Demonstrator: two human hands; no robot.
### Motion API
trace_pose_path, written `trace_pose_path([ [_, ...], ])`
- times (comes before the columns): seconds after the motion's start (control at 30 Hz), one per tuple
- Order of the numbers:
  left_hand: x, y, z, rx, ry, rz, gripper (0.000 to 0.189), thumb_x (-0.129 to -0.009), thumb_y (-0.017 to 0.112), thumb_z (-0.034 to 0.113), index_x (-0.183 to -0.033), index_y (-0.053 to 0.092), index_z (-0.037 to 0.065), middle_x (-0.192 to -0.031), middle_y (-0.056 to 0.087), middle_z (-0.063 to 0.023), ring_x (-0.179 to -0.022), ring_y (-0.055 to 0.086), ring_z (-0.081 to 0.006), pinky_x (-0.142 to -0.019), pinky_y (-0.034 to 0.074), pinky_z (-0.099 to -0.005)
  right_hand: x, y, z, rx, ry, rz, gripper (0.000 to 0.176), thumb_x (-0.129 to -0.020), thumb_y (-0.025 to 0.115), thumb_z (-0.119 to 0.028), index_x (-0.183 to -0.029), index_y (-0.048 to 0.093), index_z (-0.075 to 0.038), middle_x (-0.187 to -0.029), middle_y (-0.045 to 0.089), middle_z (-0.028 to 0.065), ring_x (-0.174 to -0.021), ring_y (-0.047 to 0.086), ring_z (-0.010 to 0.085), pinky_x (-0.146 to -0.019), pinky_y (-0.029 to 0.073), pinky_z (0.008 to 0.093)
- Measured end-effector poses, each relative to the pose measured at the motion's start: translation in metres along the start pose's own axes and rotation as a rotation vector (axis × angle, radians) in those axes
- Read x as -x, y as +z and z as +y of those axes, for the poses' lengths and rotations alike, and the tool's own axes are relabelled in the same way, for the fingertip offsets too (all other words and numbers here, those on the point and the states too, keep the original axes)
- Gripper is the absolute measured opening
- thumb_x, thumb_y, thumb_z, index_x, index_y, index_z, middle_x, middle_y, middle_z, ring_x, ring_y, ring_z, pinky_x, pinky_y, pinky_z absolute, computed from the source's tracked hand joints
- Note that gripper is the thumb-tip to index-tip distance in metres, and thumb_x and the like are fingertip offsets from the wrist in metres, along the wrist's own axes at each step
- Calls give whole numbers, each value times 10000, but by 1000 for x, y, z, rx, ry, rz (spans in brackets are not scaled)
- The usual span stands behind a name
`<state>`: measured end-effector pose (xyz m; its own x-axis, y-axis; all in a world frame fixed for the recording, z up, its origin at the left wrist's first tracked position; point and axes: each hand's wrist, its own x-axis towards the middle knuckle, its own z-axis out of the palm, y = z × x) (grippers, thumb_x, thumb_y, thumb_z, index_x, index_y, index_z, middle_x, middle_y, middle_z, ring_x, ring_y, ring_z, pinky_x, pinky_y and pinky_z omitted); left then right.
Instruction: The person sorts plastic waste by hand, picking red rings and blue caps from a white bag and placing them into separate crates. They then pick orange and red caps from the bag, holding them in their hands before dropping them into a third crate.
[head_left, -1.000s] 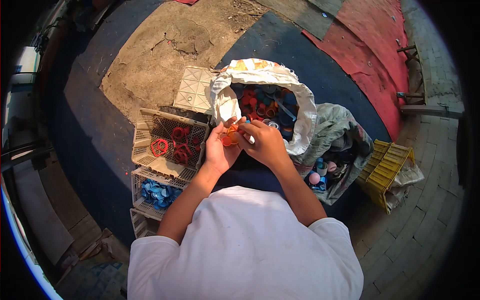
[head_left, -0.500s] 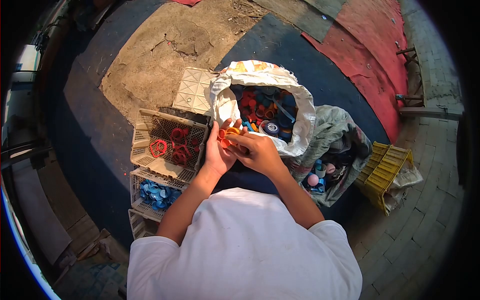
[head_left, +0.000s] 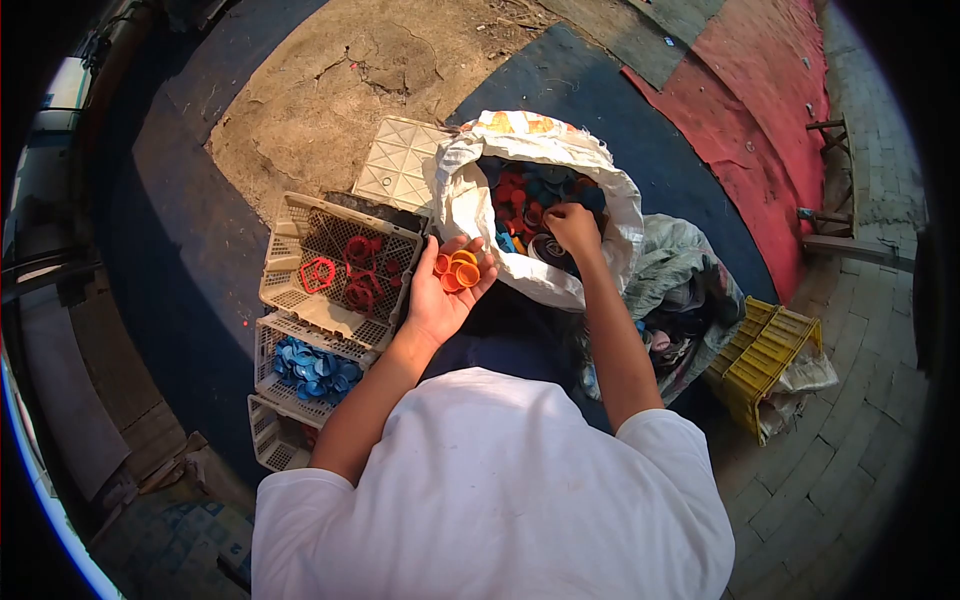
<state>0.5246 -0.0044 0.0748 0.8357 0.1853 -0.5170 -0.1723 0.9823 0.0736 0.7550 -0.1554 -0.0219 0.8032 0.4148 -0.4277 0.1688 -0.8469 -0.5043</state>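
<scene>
My left hand [head_left: 440,300], palm up and fingers cupped, holds several orange and yellow-orange bottle caps [head_left: 458,270] in front of the white sack [head_left: 465,205]. Reaching over the sack's near right rim, my right hand [head_left: 573,230] is inside its mouth with the fingers bent together. What those fingertips hold, if anything, is hidden. Around them lie loose red caps [head_left: 512,195], along with blue and dark ones. A round white-and-dark lid [head_left: 545,248] sits below my right hand.
Left of the sack, a beige crate [head_left: 285,250] has red plastic rings in it. Below it another crate holds blue caps [head_left: 315,370]. A grey-green sack [head_left: 665,250] with mixed items and a yellow crate [head_left: 765,350] stand at right.
My right hand has left the caps in my left palm and moved right and up into the sack. My left hand stays nearly in place, its caps now in plain view.
</scene>
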Motion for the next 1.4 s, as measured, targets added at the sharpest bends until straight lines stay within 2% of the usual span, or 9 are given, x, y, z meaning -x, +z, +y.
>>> trace_pose_path([
  [0.17, 7, -3, 4, 0, 43, 14, 426, -1074, 440, 446, -1116, 668, 90, -1212, 670, -124, -1078, 653, -314, -969, 564, -477, -16, 13, -16, 90, 166, 10, 476, -792, 758, -519, -1079, 778, -141, -1053, 754, 141, -1030, 708, 336, -898, 548, 420],
  [0.37, 12, -15, 6, 24, 72, 14, 428, -1072, 442, 451, -1121, 673, 93, -1222, 672, -113, -1082, 648, -311, -983, 547, -472, -23, 23, -20, 147, 166, 21, 565, -767, 773, -560, -1144, 745, -141, -1125, 745, 132, -1077, 698, 307, -934, 535, 416],
  [0.67, 12, -14, 7, 31, 84, 5, 431, -1071, 447, 450, -1125, 675, 88, -1232, 669, -119, -1096, 642, -321, -983, 549, -469, -1, 7, -32, 54, 26, 213, 390, -741, 700, -392, -912, 787, -54, -856, 744, 196, -878, 726, 396, -803, 582, 452],
  [0.77, 10, -11, 6, 17, 87, -9, 433, -1072, 444, 447, -1125, 674, 84, -1235, 665, -126, -1115, 638, -334, -979, 557, -473, 17, -3, -30, -14, -16, 316, 390, -775, 739, -392, -915, 790, -32, -766, 742, 157, -740, 739, 287, -705, 572, 382],
  [0.87, 6, -10, 6, 15, 75, -1, 436, -1076, 433, 444, -1126, 673, 84, -1259, 656, -136, -1162, 624, -356, -986, 558, -480, 33, -10, -33, -494, -74, 292, 321, -818, 786, -311, -945, 787, -16, -688, 718, 72, -583, 644, 113, -569, 487, 270],
  [0.97, 4, -5, 3, 65, 66, -17, 440, -1080, 419, 438, -1134, 673, 83, -1300, 640, -146, -1228, 598, -377, -1000, 553, -489, 69, -23, -57, -763, -252, 205, 230, -846, 801, -210, -970, 786, -17, -638, 667, -1, -532, 507, 8, -513, 370, 199],
  [1.03, 1, -4, 0, 81, 47, -28, 451, -1083, 407, 441, -1139, 675, 82, -1323, 627, -157, -1271, 570, -390, -1023, 535, -510, 103, -44, -79, -650, -411, 126, 230, -837, 805, -176, -1011, 780, -27, -631, 653, 0, -527, 502, 13, -505, 363, 200],
  [1.23, -6, 1, -11, 122, -23, -84, 475, -1084, 379, 462, -1149, 670, 92, -1361, 603, -164, -1323, 524, -416, -1107, 429, -589, 155, -58, -106, -357, -915, -11, 363, -814, 785, -244, -1156, 753, -127, -773, 711, 47, -561, 644, 194, -540, 503, 320],
  [1.4, -4, 6, -13, 72, -32, 26, 443, -1082, 393, 461, -1129, 660, 111, -1322, 630, -149, -1188, 619, -389, -963, 562, -503, 161, -54, -96, -399, -918, -76, 350, -828, 778, -191, -1163, 751, -94, -692, 649, 38, -502, 561, 141, -508, 440, 289],
])
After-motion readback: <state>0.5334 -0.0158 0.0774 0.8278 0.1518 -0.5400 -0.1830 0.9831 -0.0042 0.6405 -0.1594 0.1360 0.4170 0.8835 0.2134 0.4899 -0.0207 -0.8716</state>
